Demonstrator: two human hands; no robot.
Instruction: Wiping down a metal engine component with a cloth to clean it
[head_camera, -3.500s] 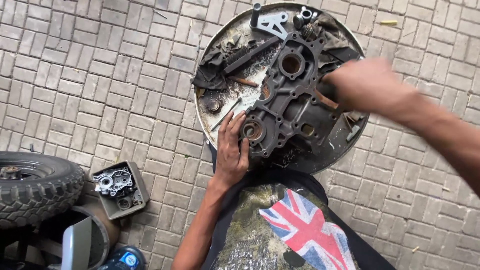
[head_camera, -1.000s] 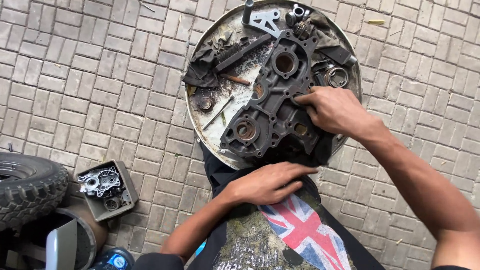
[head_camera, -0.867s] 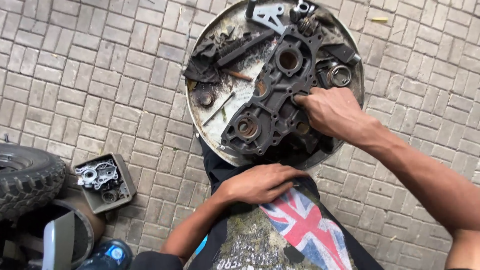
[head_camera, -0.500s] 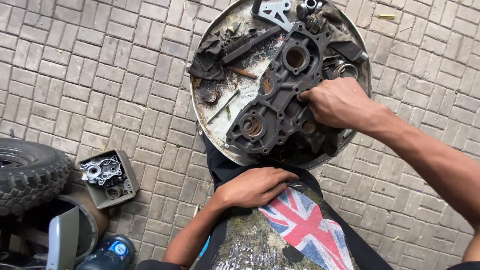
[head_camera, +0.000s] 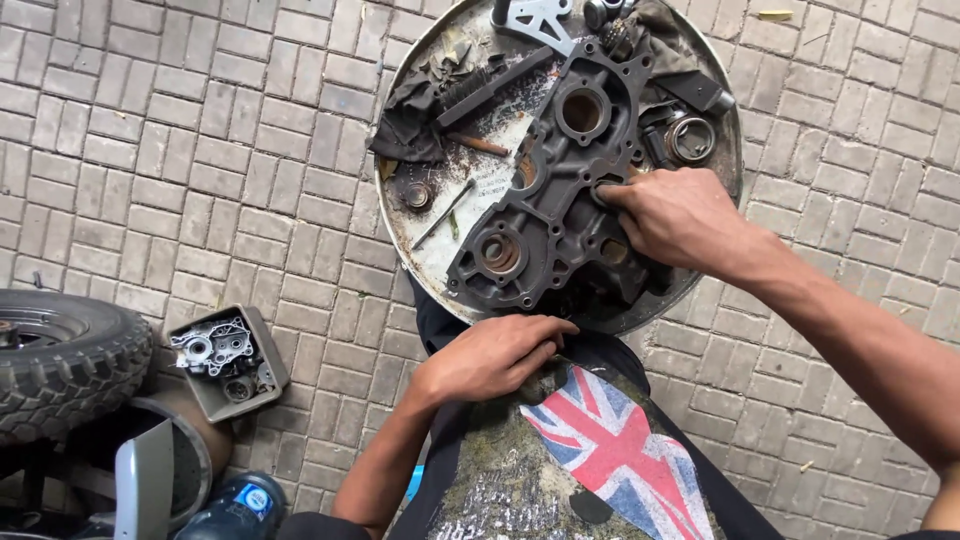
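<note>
One round metal tray sits on brick paving, carrying one dark engine casing at its centre. One knobby tyre lies at far left, beside one small grey box of parts. The right hand presses curled fingers onto the casing, gripping nothing; the left hand rests loosely open on the lap, below the tray's rim. One bearing ring lies beside the casing.

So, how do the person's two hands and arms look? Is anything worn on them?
Both arms are bare, with no sleeves in view. The left hand and the right hand wear no gloves. No ring, watch or bracelet shows on either. The fingers are bare too.
</note>
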